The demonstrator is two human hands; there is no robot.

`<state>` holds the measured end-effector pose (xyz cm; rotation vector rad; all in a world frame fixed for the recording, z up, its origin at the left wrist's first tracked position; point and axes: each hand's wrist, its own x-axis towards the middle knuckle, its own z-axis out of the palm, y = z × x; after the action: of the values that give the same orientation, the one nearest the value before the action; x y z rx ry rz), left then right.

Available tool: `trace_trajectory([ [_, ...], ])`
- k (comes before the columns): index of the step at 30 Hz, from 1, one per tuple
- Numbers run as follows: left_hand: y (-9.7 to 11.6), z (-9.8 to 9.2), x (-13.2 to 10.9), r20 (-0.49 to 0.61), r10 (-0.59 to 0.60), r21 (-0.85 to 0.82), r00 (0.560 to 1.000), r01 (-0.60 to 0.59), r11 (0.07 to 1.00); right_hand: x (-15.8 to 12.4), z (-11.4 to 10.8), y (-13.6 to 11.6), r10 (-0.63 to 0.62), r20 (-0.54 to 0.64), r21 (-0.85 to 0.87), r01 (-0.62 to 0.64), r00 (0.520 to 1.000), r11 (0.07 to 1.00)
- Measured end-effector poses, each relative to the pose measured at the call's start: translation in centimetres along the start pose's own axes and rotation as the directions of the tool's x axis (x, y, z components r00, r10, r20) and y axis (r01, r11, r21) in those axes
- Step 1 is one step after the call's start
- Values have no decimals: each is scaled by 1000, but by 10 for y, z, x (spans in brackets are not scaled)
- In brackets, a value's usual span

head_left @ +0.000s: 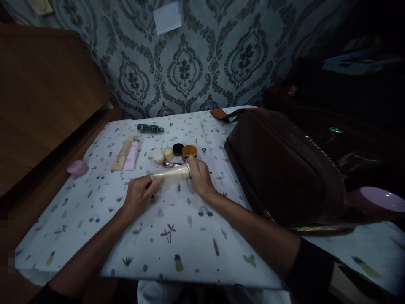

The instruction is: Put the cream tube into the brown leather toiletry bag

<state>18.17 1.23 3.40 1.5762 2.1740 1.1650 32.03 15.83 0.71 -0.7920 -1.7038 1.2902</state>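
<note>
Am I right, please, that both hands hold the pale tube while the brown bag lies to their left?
Not quite: the head view shows the brown bag to their right; the left hand and right hand do hold the pale tube.

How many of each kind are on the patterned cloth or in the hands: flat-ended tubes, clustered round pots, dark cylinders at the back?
Flat-ended tubes: 3 (held cream tube, beige tube, pink tube)
Round pots: 4 (white pot, yellow pot, black pot, gold pot)
Dark cylinder: 1
Total: 8
</note>
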Motion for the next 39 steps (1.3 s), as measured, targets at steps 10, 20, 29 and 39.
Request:
trace_trajectory([
  [10, 7, 4, 1, 190, -245, -400, 951, 303, 865, 1, -1, 1, -19, 3, -36, 19, 1000, 999],
  [20, 11, 1, 3, 280, -172, -466, 944, 290, 836, 5, 2, 7, 41, -22, -3, -41, 999, 999],
  [29, -4, 7, -2, 119, -47, -176, 992, 68, 982, 7, 1, 7, 68, -27, 19, -68, 997, 998],
  [39, 7, 1, -4, 176, -97, -231, 980, 137, 963, 5, 1, 5, 51, -26, 17, -50, 998, 999],
])
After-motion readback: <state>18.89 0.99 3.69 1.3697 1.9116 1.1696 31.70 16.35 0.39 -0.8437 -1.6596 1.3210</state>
